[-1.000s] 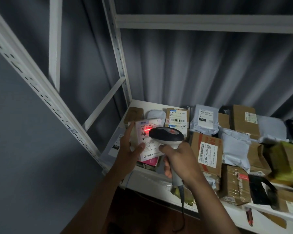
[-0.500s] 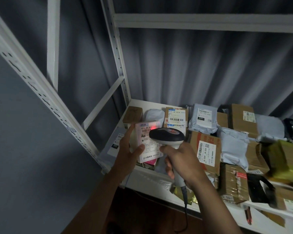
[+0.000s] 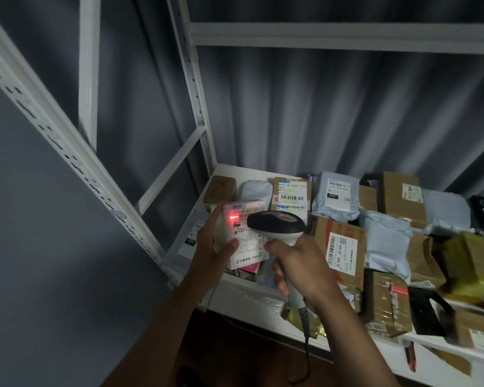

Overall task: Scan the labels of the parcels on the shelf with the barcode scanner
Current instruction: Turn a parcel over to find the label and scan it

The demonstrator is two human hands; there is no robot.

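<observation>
Currently: Label Presented to the Scanner at the Shelf's Left End

Head view. A small white parcel [image 3: 229, 236] is held tilted up from the shelf [image 3: 252, 298] by the left hand [image 3: 211, 254]; the thumb is pressed on the label face and the fingers are laid along the parcel's left edge, so that the label is turned toward the reader. The barcode scanner [image 3: 277, 226] is gripped by its handle in the right hand [image 3: 301, 270], all fingers wrapped round it, with the head levelled at the label from just beside it. A red scan spot [image 3: 233, 217] is cast near the upper left of the label (the trigger is judged to be pressed, though the index finger is only partly visible).

The shelf serves as the only container in view. It is filled with parcels: a labelled carton [image 3: 291, 194] behind the scanner, a grey mailer bag [image 3: 336, 195], and a large carton with a white label [image 3: 341, 252] to the right. These are judged to await scanning.
</observation>
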